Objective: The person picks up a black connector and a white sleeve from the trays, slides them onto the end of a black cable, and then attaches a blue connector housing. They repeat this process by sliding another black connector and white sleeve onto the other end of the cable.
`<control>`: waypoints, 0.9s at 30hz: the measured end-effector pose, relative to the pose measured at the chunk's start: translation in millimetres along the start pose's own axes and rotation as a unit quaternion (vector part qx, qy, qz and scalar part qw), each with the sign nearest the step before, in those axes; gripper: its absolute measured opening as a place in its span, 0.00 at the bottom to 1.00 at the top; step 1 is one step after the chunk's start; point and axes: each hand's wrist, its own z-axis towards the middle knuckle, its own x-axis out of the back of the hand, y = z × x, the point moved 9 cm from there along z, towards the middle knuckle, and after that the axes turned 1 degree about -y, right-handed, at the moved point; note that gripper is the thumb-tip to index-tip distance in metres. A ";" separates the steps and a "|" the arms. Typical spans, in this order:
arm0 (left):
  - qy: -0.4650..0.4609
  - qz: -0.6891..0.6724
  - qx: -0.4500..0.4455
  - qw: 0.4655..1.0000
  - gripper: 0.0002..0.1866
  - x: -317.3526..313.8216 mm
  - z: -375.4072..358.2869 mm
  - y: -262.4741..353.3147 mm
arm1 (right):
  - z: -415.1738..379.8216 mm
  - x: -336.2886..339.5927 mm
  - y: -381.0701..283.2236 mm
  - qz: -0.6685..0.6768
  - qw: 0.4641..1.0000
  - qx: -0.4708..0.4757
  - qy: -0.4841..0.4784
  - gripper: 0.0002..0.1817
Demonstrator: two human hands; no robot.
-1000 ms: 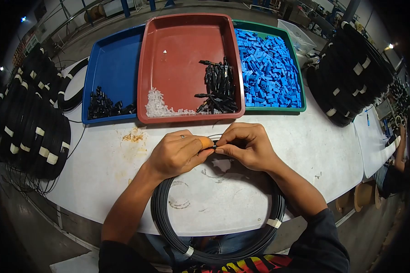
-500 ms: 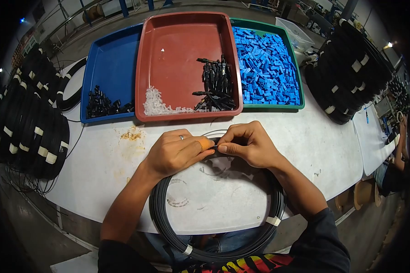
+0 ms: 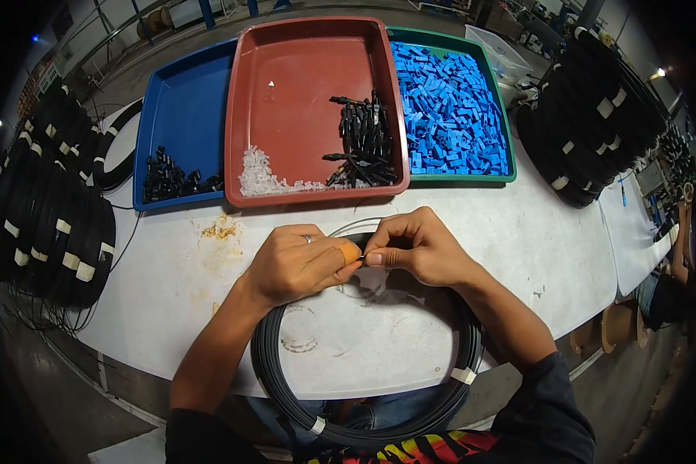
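A coil of black cable (image 3: 268,356), bound with white tape, rests at the table's front edge and overhangs it. My left hand (image 3: 298,263), with a ring and orange tape on a finger, is closed on the cable's end above the far side of the coil. Against its fingertips, my right hand (image 3: 417,251) pinches thumb to forefinger. A thin pale tip (image 3: 362,258) shows between the two hands; what my right fingers hold is mostly hidden. A loose grey strand of cable (image 3: 356,224) arcs just behind my hands.
Behind are a blue tray (image 3: 185,100) with black parts, a red tray (image 3: 301,85) with clear pieces and black connectors, and a green tray (image 3: 506,147) of blue clips. Stacked cable coils stand left (image 3: 50,224) and right (image 3: 595,116). Another person's arm (image 3: 680,243) shows far right.
My fingertips have shifted slightly left and down, staying together. A pale tip now shows between them where a dark piece was visible. The loose strand arcs further left.
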 end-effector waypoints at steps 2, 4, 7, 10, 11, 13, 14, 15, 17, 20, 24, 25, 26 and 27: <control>-0.016 -0.002 0.004 1.000 0.11 -1.8 0.8 0.1 | 0.6 -0.6 5.1 -0.011 1.000 -0.005 0.004 0.06; -0.012 -0.010 0.015 1.000 0.11 -1.5 0.5 -2.2 | -0.6 -0.8 4.9 -0.019 1.000 0.003 0.021 0.06; 0.008 -0.036 0.038 0.999 0.10 1.4 1.4 -10.2 | -6.0 2.4 -8.7 -0.073 0.992 0.082 0.065 0.06; 0.044 -0.054 0.083 0.994 0.09 7.9 0.4 -19.1 | -15.6 6.7 -37.5 -0.155 0.959 0.206 0.116 0.10; 0.065 -0.054 0.116 0.990 0.09 11.6 -1.6 -24.4 | -21.4 7.9 -49.5 -0.190 0.936 0.261 0.140 0.13; 0.057 -0.081 0.171 0.980 0.08 9.4 -7.9 -30.4 | -21.7 8.2 -45.2 -0.216 0.922 0.285 0.147 0.17; 0.064 -0.099 0.189 0.975 0.08 9.5 -9.0 -32.5 | -22.9 10.5 -42.2 -0.232 0.915 0.283 0.170 0.15; 0.070 -0.117 0.207 0.969 0.08 9.3 -10.0 -35.2 | -24.5 13.3 -41.0 -0.248 0.907 0.281 0.193 0.13; 0.067 -0.115 0.206 0.969 0.09 8.6 -11.2 -35.3 | -25.3 16.6 -37.1 -0.237 0.914 0.268 0.194 0.13; 0.056 -0.120 0.205 0.970 0.09 7.7 -8.9 -33.5 | -27.9 13.7 -39.8 -0.242 0.911 0.272 0.196 0.12; 0.045 -0.098 0.159 0.981 0.09 6.6 -4.0 -27.3 | -34.6 5.0 -51.6 -0.257 0.899 0.293 0.200 0.12; 0.045 -0.099 0.159 0.981 0.09 5.6 -4.7 -26.9 | -35.0 2.7 -53.1 -0.269 0.897 0.296 0.191 0.14; 0.051 -0.116 0.186 0.974 0.09 4.5 -8.1 -30.8 | -35.9 3.6 -53.6 -0.268 0.897 0.295 0.191 0.14; 0.058 -0.133 0.211 0.967 0.09 3.8 -11.2 -35.6 | -35.3 4.5 -52.3 -0.263 0.903 0.288 0.183 0.13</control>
